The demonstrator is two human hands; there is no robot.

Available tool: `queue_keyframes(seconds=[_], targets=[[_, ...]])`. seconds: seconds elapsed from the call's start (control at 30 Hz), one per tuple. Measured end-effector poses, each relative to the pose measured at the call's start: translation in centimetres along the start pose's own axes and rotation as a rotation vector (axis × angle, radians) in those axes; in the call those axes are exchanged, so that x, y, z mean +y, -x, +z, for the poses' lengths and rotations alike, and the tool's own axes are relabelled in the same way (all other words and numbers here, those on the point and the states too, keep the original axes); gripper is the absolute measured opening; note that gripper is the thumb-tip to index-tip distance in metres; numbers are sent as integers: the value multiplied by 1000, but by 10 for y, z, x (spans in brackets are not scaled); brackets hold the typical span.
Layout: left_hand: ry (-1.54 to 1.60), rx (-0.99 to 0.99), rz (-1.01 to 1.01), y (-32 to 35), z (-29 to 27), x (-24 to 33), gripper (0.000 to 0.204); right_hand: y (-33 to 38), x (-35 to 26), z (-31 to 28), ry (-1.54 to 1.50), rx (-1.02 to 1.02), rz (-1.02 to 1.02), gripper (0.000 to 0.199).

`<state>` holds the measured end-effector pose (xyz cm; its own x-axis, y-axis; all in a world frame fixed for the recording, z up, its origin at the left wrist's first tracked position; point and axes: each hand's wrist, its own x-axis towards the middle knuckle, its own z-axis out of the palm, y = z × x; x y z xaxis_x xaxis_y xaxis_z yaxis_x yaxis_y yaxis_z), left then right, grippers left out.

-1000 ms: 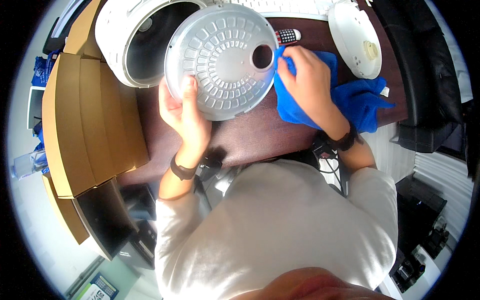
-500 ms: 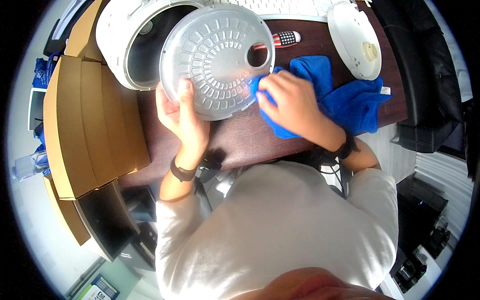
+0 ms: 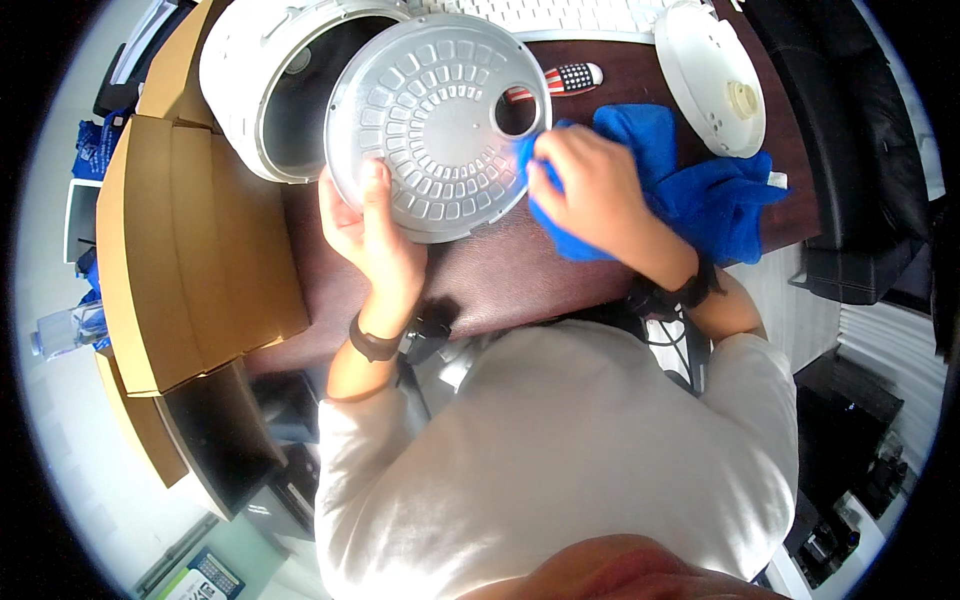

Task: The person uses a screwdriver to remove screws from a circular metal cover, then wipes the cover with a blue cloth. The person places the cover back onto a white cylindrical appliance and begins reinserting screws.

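A round metal inner lid (image 3: 450,125), with a ring pattern of raised pads and one round hole, is tilted up above the table. My left hand (image 3: 375,220) grips its lower left rim, thumb on the patterned face and fingers behind. In my right hand (image 3: 590,190) is a bunched blue cloth (image 3: 640,140), pressed against the lid's right edge below the hole. The rest of the cloth trails over the table to the right. Behind the lid, a white cooker body (image 3: 240,90) lies on its side, its dark opening partly covered by the lid.
A white oval cover (image 3: 715,85) rests at the far right of the brown table (image 3: 480,280). Beyond the lid are a white keyboard (image 3: 590,15) and a small patterned object (image 3: 575,78) in red, white and black. A cardboard box (image 3: 190,250) stands along the left side.
My right hand has slid slightly right along the lid's edge, drawing the cloth with it. My left hand keeps its grip on the lid. The whole view has shifted a little.
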<state>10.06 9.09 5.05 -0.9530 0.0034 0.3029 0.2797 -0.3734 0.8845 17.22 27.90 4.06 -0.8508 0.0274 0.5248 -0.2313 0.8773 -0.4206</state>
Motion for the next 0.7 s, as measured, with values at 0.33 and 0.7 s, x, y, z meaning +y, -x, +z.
queue_keyframes(seconds=[0.33, 0.7], targets=[[174, -46, -123, 0, 6, -3, 33, 3, 19, 7, -399, 209, 365, 20], [197, -186, -367, -4, -2, -6, 37, -1, 36, -11, -895, -1, 613, 25]])
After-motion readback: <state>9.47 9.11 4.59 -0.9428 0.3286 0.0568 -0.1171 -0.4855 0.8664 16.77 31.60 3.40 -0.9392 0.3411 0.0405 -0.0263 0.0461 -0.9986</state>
